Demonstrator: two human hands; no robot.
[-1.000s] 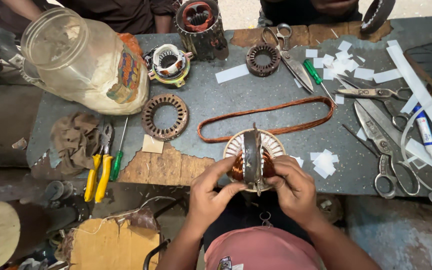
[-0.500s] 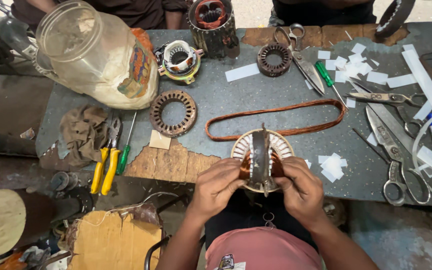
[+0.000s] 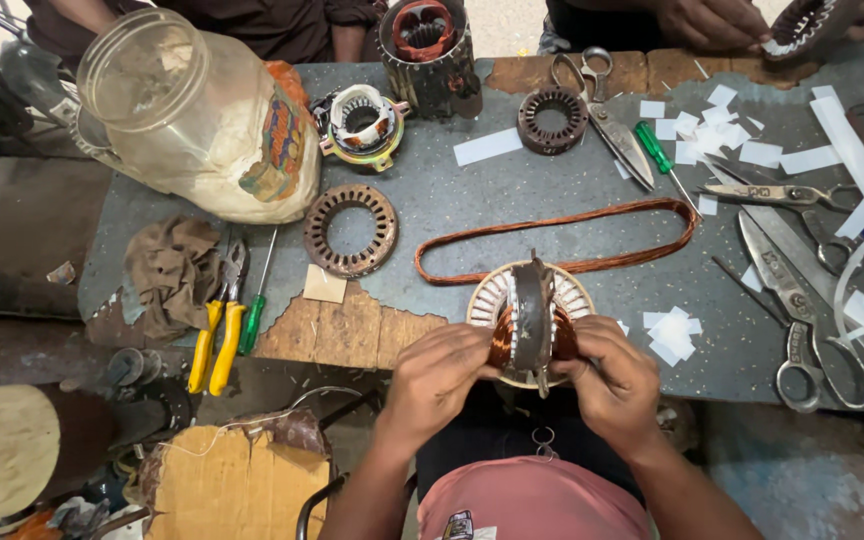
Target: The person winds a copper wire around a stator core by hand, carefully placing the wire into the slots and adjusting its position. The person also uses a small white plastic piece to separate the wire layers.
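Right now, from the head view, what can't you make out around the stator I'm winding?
- Fingertips of left hand and right hand: hidden behind the copper coil and metal ring.
- Stator near side: covered by both hands.
- Large scissors: lower handle cut off at the table edge.
- Another person's hand: cropped by the top edge.

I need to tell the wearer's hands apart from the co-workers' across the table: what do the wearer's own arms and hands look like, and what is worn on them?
Both the left hand and the right hand are bare: no gloves, rings or watch visible. The forearms are uncovered, with no sleeves in view. Below them shows a pink garment over dark clothing.
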